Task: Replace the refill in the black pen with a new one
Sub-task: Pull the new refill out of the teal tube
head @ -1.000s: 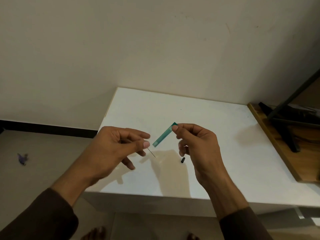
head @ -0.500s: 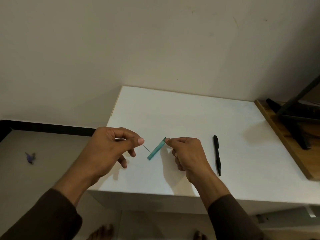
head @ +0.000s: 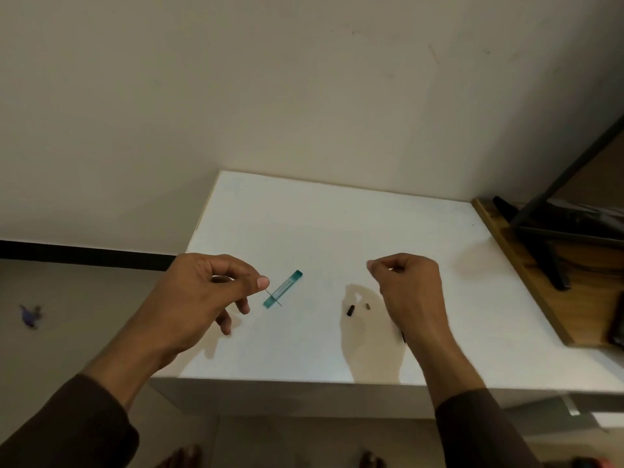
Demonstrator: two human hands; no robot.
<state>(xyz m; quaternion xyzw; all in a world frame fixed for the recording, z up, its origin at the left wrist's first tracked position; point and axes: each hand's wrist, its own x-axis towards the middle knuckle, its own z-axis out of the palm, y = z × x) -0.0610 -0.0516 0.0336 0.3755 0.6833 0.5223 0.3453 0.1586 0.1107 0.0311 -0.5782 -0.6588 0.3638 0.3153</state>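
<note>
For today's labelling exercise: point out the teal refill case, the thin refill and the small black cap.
teal refill case point(head: 283, 289), head view, middle of its body.
thin refill point(head: 274, 298), head view, exposed shaft.
small black cap point(head: 349, 310), head view, its middle.

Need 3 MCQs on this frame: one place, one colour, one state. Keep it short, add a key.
1. Where is the teal refill case?
A. lying on the white table, between the two hands
B. held in the right hand
C. on the wooden board at the right

2. What colour is the small cap-like piece on the table near the right hand?
A. red
B. black
C. white

3. What is the left hand doing?
A. lying flat and open on the table
B. wrapped around the teal case
C. pinching a thin lead-like refill between thumb and forefinger

Key:
1 A: the case rests flat on the tabletop, with no hand on it.
2 B: it shows dark black against the white surface.
3 C: the thin rod sticks out from the pinched fingertips, crossing in front of the case's lower end.
</note>
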